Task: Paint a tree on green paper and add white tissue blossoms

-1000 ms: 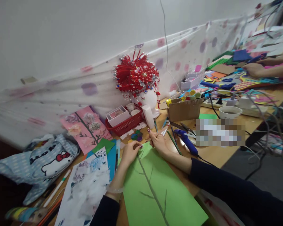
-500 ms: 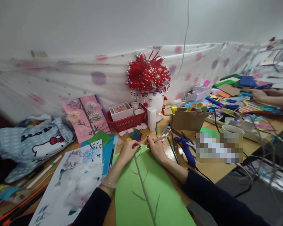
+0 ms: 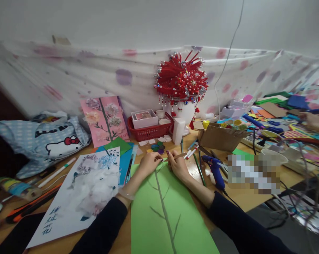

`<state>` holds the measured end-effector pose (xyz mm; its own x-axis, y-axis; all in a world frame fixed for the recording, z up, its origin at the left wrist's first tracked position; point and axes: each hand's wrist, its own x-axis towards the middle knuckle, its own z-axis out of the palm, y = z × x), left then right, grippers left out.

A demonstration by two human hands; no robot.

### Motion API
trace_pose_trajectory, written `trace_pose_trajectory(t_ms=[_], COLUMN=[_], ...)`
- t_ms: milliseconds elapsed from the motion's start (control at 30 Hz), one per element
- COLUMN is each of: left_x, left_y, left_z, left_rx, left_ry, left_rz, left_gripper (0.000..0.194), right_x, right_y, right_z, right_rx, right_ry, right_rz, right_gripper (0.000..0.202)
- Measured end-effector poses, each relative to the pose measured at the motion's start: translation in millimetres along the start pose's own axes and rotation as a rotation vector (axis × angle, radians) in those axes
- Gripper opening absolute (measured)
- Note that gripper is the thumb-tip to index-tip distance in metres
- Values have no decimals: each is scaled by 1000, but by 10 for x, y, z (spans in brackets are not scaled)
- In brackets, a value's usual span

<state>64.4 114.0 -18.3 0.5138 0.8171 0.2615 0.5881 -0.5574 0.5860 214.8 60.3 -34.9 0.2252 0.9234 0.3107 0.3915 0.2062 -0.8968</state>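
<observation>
A light green sheet of paper (image 3: pixel 146 218) with a dark grey-green branching stem (image 3: pixel 164 208) lies in front of me. My left hand (image 3: pixel 151 163) is at its top edge, thumb and fingers pinched together; what they hold is too small to make out. Close beside it, my right hand (image 3: pixel 179 167) has curled fingers with a thin brown stick-like thing (image 3: pixel 181 155) at them. A small light green bit shows between the two hands. Just beyond them lie dark coloured discs (image 3: pixel 157 147) and white paper pieces (image 3: pixel 163 138).
Left are a white flower picture (image 3: pixel 69 197), a pink flower card (image 3: pixel 102 120) and a checked bag (image 3: pixel 42 141). Behind stand a red basket (image 3: pixel 151 132) and a red beaded headdress (image 3: pixel 182 77). A blue glue gun (image 3: pixel 214 171) lies right. Another person's hand (image 3: pixel 314 121) is far right.
The view has turned a little left, so the background has shifted right in the picture. Both my hands stay at the sheet's top edge, with the fingers slightly shifted.
</observation>
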Motion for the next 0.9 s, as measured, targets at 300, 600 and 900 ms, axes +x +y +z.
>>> trace_pose_trajectory(t_ms=[300, 600, 900], left_x=[-22, -21, -11], left_y=[7, 9, -54], left_z=[2, -11, 22], left_rx=[7, -4, -23], left_ry=[5, 2, -4], left_rz=[2, 19, 38], left_gripper=[14, 15, 14], right_x=[2, 36, 54], right_y=[14, 60, 74], right_z=[-8, 20, 26], right_rx=[-70, -138, -174], right_ry=[-4, -11, 10], right_rz=[-27, -50, -56], right_gripper=[41, 36, 36])
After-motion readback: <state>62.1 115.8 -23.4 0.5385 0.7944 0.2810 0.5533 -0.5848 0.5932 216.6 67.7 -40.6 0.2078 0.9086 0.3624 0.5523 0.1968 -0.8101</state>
